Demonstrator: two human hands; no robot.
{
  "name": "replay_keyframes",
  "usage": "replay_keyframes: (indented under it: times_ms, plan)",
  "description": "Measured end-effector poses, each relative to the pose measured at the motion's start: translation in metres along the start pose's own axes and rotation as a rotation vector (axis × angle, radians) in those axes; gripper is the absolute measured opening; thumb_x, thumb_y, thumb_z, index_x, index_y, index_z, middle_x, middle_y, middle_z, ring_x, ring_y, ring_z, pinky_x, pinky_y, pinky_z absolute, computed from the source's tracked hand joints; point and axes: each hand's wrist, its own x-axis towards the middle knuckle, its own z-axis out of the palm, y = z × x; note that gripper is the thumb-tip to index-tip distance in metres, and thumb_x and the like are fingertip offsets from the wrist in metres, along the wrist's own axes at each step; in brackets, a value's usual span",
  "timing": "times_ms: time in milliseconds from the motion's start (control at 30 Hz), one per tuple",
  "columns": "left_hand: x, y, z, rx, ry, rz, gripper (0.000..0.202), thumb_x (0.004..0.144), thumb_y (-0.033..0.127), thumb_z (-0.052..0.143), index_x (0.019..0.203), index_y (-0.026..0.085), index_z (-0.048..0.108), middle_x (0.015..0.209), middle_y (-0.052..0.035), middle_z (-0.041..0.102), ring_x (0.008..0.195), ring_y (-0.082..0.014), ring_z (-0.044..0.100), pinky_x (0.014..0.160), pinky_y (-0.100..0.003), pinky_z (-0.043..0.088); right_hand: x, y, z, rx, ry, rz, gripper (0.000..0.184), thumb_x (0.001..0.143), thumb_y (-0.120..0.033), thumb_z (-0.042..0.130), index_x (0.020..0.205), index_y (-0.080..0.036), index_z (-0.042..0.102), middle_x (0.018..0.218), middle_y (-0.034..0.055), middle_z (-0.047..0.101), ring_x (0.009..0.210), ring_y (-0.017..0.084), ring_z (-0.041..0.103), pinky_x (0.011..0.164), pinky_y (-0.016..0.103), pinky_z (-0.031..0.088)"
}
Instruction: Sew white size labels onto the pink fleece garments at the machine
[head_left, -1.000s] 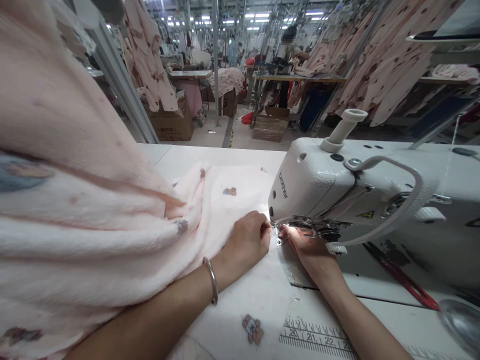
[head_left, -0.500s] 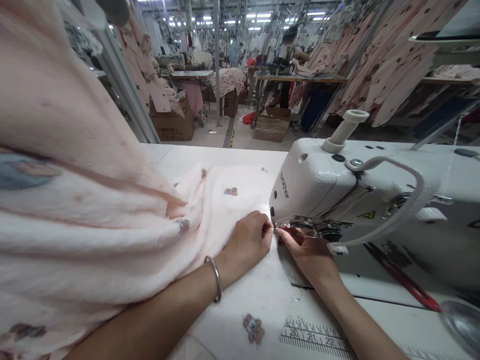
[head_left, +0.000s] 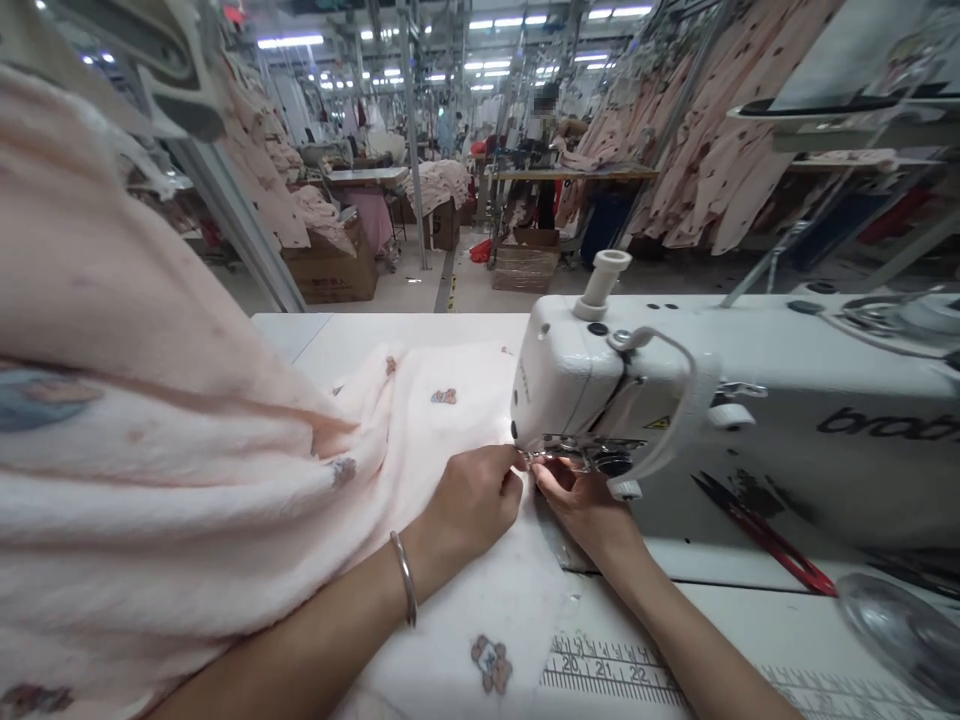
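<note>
Fingers [head_left: 553, 480], left hand [head_left: 480, 505] and right hand [head_left: 589, 508]: together at fabric [head_left: 427, 455]; grip indeterminable. Machine [head_left: 810, 350]: "broth", cut off. Scale [head_left: 600, 668]: 20–22.

A red tool [head_left: 816, 580] and brown boxes [head_left: 330, 278]
The tool lies near a round, see-through thing [head_left: 892, 635]. Far back, the boxes sit on the floor [head_left: 401, 292] under long, bright lights [head_left: 291, 41].

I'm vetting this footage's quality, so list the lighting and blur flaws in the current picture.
Head view: pale pink fabric washes out nearly white beside the sewing machine; head view: lettering on the machine's left end is smeared; head view: ceiling lights glare as white strips.
</note>
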Motion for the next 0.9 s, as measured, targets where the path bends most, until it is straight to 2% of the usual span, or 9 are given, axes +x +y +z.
replay_keyframes:
  times_ms: [200,333,400,467,533,600,700,800,900]
  plan:
    - [0.011,0.007,-0.02,-0.01,0.021,-0.192,0.029,0.074,0.003,0.04,0.073,0.017,0.065,0.067,0.0002,0.066,0.058,-0.011,0.061,0.053,-0.02,0.046,0.016,0.005,-0.01,0.028,0.009,0.094,0.027,0.092,-0.042,0.053,0.09,-0.016,0.06,0.086,0.0012,0.062,0.071,0.011,0.058,0.067,0.028,0.051]
    - [0.011,0.014,-0.037,0.137,-0.113,-0.157,0.033,0.074,0.001,0.04,0.085,0.015,0.068,0.091,-0.0058,0.069,0.083,-0.0177,0.065,0.077,-0.03,0.052,0.026,0.015,-0.041,0.025,0.024,0.145,0.029,0.092,-0.038,0.05,0.08,-0.014,0.059,0.064,-0.0026,0.057,0.053,0.009,0.054,0.053,0.024,0.047]
    - [0.005,0.018,-0.045,0.162,-0.215,-0.081,0.034,0.073,0.0,0.042,0.091,0.015,0.068,0.103,-0.0084,0.067,0.095,-0.0202,0.063,0.086,-0.033,0.051,0.02,0.019,-0.058,0.01,0.038,0.116,0.025,0.09,-0.032,0.045,0.082,-0.014,0.061,0.066,0.0012,0.061,0.054,0.014,0.057,0.052,0.028,0.048]
    - [-0.002,0.022,-0.052,0.181,-0.328,0.021,0.035,0.076,0.001,0.042,0.098,0.015,0.066,0.11,-0.0097,0.064,0.103,-0.0207,0.061,0.09,-0.033,0.05,0.002,0.019,-0.067,0.0,0.028,0.036,0.023,0.084,-0.031,0.045,0.087,-0.017,0.063,0.079,0.007,0.066,0.068,0.02,0.063,0.058,0.034,0.051]
    - [-0.005,0.025,-0.055,0.178,-0.398,0.11,0.035,0.08,0.002,0.041,0.103,0.017,0.063,0.112,-0.0096,0.063,0.107,-0.0203,0.059,0.091,-0.032,0.05,-0.024,0.012,-0.062,-0.027,-0.008,-0.105,0.025,0.082,-0.031,0.045,0.091,-0.021,0.066,0.091,0.0084,0.067,0.084,0.024,0.065,0.068,0.038,0.054]
    - [-0.003,0.025,-0.053,0.162,-0.431,0.152,0.035,0.083,0.003,0.039,0.105,0.018,0.061,0.112,-0.0087,0.062,0.107,-0.0194,0.058,0.092,-0.032,0.05,-0.051,0.0,-0.047,-0.141,-0.002,-0.337,0.034,0.087,-0.026,0.039,0.11,-0.02,0.063,0.108,0.0085,0.065,0.103,0.025,0.06,0.082,0.04,0.053]
    - [0.003,0.019,-0.047,0.195,-0.492,0.194,0.036,0.086,0.003,0.034,0.109,0.017,0.058,0.112,-0.0095,0.061,0.108,-0.0187,0.057,0.096,-0.033,0.048,-0.077,-0.02,-0.02,-0.41,0.125,-0.62,0.042,0.092,-0.02,0.034,0.13,-0.01,0.049,0.132,0.0106,0.052,0.121,0.027,0.049,0.089,0.04,0.05]
    - [0.001,0.007,-0.042,0.252,-0.544,0.249,0.045,0.087,0.0,0.03,0.125,0.015,0.049,0.13,-0.0122,0.053,0.125,-0.0192,0.047,0.106,-0.036,0.041,-0.082,-0.027,-0.007,-0.506,0.144,-0.675,0.041,0.093,-0.02,0.034,0.129,-0.008,0.05,0.135,0.0115,0.049,0.123,0.028,0.047,0.092,0.041,0.046]
    - [-0.012,0.0,-0.04,0.304,-0.578,0.272,0.055,0.085,-0.003,0.027,0.137,0.012,0.036,0.145,-0.0142,0.038,0.138,-0.0187,0.03,0.113,-0.038,0.032,-0.087,-0.018,-0.007,-0.545,0.127,-0.72,0.04,0.092,-0.021,0.039,0.128,-0.008,0.051,0.136,0.0127,0.047,0.125,0.03,0.044,0.096,0.044,0.04]
